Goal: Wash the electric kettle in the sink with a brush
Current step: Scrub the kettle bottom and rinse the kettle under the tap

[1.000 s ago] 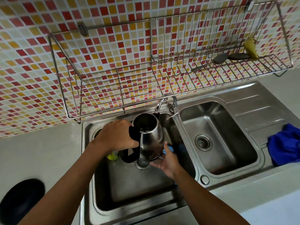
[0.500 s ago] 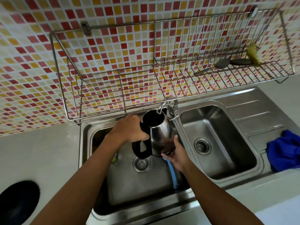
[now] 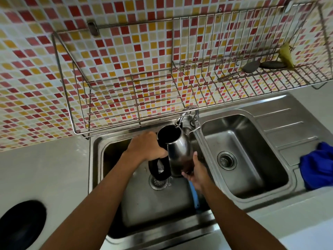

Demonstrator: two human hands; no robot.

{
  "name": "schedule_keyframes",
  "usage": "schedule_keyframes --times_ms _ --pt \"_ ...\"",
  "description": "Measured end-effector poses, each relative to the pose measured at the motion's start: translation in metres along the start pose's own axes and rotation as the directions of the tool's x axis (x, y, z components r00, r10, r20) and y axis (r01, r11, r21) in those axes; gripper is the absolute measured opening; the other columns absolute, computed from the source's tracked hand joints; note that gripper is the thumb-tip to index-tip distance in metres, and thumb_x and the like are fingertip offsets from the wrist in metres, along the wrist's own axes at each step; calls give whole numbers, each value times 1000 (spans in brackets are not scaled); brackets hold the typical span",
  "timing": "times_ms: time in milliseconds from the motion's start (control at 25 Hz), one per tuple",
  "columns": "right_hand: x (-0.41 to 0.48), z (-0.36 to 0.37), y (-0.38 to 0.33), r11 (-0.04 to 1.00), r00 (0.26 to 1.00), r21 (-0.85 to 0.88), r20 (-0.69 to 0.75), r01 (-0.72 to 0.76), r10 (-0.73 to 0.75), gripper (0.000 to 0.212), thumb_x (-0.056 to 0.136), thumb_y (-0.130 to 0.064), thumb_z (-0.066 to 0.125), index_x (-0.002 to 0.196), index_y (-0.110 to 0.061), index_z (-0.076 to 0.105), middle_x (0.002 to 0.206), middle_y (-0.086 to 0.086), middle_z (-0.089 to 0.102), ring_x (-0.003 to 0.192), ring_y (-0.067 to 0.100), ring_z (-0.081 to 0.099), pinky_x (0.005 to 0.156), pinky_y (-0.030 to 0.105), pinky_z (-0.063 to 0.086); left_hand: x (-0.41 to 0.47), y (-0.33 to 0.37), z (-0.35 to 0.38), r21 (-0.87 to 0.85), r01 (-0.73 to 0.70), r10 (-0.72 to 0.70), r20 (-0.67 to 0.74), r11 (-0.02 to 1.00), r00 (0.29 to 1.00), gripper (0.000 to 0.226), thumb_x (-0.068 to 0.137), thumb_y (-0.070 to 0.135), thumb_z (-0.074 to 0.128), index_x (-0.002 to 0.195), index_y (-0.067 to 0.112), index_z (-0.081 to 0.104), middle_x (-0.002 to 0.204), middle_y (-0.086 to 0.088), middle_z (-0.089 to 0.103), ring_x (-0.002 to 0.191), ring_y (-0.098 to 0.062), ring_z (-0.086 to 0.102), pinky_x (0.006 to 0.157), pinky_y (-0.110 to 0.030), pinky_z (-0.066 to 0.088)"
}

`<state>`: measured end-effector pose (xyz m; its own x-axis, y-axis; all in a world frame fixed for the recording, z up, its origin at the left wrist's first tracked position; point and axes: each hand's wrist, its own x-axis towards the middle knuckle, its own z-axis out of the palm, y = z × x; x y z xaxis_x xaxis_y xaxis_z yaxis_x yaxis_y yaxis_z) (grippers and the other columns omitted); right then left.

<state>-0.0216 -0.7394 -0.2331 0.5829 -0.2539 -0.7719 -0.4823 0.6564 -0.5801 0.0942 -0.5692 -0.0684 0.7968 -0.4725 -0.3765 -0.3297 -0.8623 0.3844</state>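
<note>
1. Over the left basin of the sink [image 3: 97, 156], we hold the kettle [image 3: 177, 150] clear of the floor. Its open mouth sits right under the tap spout [image 3: 180, 119], touching or just below — we can't tell which.
2. Left hand [image 3: 146, 147] is clenched around the top of the black handle. Right hand [image 3: 195, 167] cups the lower side and base of the body, fingers pressed on the steel.
3. Key relation: the kettle's long axis runs from the base at our right palm up and away to the mouth at the tap, tilted toward the wall. The mouth is the far end, the handle hangs to our left.
4. The brush [image 3: 194, 193] — we take the blue strip as its handle — lies in the same basin just beneath the right wrist. So the right hand is the nearer one for it; our guess is the left then carries the kettle alone.
5. Hard to make out: no water stream is visible, the kettle's inside is plain black, the brush head is hidden behind the right forearm, and the drain [image 3: 158, 181] is partly covered by the handle loop.
</note>
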Motion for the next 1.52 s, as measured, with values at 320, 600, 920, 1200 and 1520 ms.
schedule_keyframes --times_ms 320,600,920,1200,1520 --pt "2 -7 -12 1000 999 10 -39 24 -24 59 90 -59 52 126 -13 58 122 12 65 107 27 62 75 42 59 15 10 -7 -13 12 -12 55 1000 998 33 60 30 76 58 13 48 59 1 48 52 -17 49 48 -24 30" --pt "-8 -33 -4 999 998 -35 -53 16 -18 52 91 -59 51 112 -14 65 118 11 69 102 26 66 73 40 59 13 11 18 -40 -1 6 131 999 991 36 47 44 69 62 13 59 66 -3 59 62 -22 62 52 -28 40" --pt "-13 -19 34 996 995 -26 -52 -82 80 64 87 -62 54 122 -9 62 120 15 66 104 31 65 66 38 60 -2 7 14 7 36 -37 131 999 991 36 50 42 73 64 17 52 68 0 57 63 -21 59 53 -28 42" --pt "-18 -3 33 996 994 -27 -65 -87 85 60 90 -61 50 120 -11 62 113 13 67 102 29 64 70 39 61 7 4 4 20 55 -56 68 998 996 33 56 38 75 68 16 54 68 0 60 62 -17 59 52 -25 39" --pt "-15 4 25 997 988 10 -129 -82 82 62 88 -61 54 122 -10 57 121 14 61 98 30 63 64 38 61 9 -13 8 -83 124 -118 76 989 990 34 48 40 72 64 13 59 67 0 59 60 -19 59 51 -28 40"
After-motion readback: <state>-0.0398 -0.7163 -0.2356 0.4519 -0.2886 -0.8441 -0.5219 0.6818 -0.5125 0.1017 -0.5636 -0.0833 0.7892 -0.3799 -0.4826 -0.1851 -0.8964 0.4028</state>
